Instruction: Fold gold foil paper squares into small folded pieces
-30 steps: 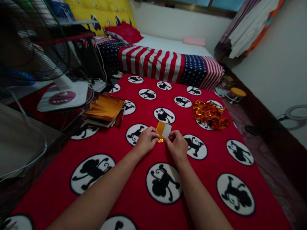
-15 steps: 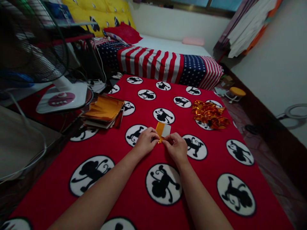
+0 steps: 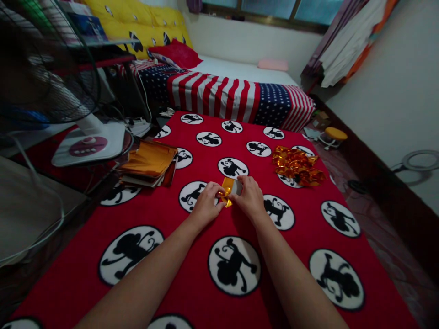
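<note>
A small sheet of gold foil paper (image 3: pixel 227 183) with a pale back is between my hands, partly folded, its lower end creased to a shiny point. My left hand (image 3: pixel 208 201) pinches its left edge near the bottom. On the right side, my right hand (image 3: pixel 249 195) grips the pale flap between thumb and fingers. The fingertips hide part of the folds. Beneath lies a red cloth (image 3: pixel 192 283) printed with black monkeys in white circles. A stack of flat gold paper sheets (image 3: pixel 147 160) rests at the left, and a pile of folded gold foil pieces (image 3: pixel 297 167) at the right.
A fan with a white base (image 3: pixel 91 144) stands beyond the cloth's left edge, with cables near it. Behind is a bed with a stars-and-stripes cover (image 3: pixel 219 93). A yellow stool (image 3: pixel 336 133) and a round ring-shaped object (image 3: pixel 420 160) are at the right.
My right hand has moved up along the paper's pale side, its fingers now reaching the upper corner. The gold lower part shows more folded. The view has tilted slightly.
</note>
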`<state>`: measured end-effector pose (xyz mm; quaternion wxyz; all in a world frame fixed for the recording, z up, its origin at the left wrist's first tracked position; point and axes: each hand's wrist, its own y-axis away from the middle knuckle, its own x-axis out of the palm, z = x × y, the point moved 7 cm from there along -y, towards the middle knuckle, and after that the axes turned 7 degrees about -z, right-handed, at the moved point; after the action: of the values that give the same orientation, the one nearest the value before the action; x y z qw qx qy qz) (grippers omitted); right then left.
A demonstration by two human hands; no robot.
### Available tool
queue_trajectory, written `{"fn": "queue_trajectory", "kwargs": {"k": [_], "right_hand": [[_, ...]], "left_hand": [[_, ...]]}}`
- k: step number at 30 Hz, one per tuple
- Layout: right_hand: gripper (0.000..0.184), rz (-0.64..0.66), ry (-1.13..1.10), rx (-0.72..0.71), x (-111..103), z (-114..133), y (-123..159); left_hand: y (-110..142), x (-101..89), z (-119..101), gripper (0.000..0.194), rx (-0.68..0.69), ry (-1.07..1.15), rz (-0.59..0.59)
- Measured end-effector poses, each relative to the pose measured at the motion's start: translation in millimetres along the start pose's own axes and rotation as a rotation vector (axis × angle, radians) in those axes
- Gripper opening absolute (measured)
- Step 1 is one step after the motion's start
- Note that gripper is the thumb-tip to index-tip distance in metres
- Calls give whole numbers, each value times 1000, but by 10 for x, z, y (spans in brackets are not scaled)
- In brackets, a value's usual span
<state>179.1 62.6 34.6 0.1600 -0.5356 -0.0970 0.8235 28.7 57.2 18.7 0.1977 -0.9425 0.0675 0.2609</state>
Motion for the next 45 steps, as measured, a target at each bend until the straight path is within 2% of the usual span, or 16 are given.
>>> {"fn": "queue_trajectory", "kwargs": {"k": [2, 4, 8, 10, 14, 17, 20, 21, 23, 25, 27, 30, 36, 39, 45], "right_hand": [[58, 80, -21, -23, 55, -16, -117], [49, 148, -87, -16, 119, -77, -230], [29, 296, -444, 143, 313, -246, -408], [26, 321, -586, 198, 378, -268, -470], [23, 300, -701, 238, 389, -207, -531], [24, 236, -797, 291, 297, -175, -498], [35, 105, -874, 360, 165, -214, -369], [37, 44, -904, 391, 127, -241, -302], [39, -169, -1050, 529, 59, -352, -122], [36, -289, -1133, 613, 61, -400, 75], [34, -317, -1197, 694, 115, -399, 257], [36, -276, -1275, 790, 187, -326, 473], [35, -183, -1326, 772, 125, -138, 681], [35, -114, -1271, 721, 74, -118, 697], [30, -95, -1058, 561, -46, -209, 630]], "left_hand": [[-1, -2, 15, 30, -2, -11, -7], [-3, -5, 25, 34, -4, -25, -14], [-8, -10, 18, 45, 5, -40, -20], [-7, -10, 14, 51, 9, -42, -21], [1, -25, 17, 60, 8, -38, -52], [-2, -48, 33, 63, -17, 6, -90], [-21, -71, 105, 55, -118, 136, -121], [-27, -75, 136, 50, -160, 198, -126], [-37, -79, 188, 42, -233, 333, -129], [-39, -71, 221, 42, -286, 459, -118], [-35, -60, 233, 46, -322, 552, -102], [-27, -66, 228, 48, -336, 601, -102], [-26, -119, 298, 42, -381, 650, -186], [-30, -134, 320, 39, -397, 686, -202], [-27, -124, 265, 29, -368, 624, -126]]}}
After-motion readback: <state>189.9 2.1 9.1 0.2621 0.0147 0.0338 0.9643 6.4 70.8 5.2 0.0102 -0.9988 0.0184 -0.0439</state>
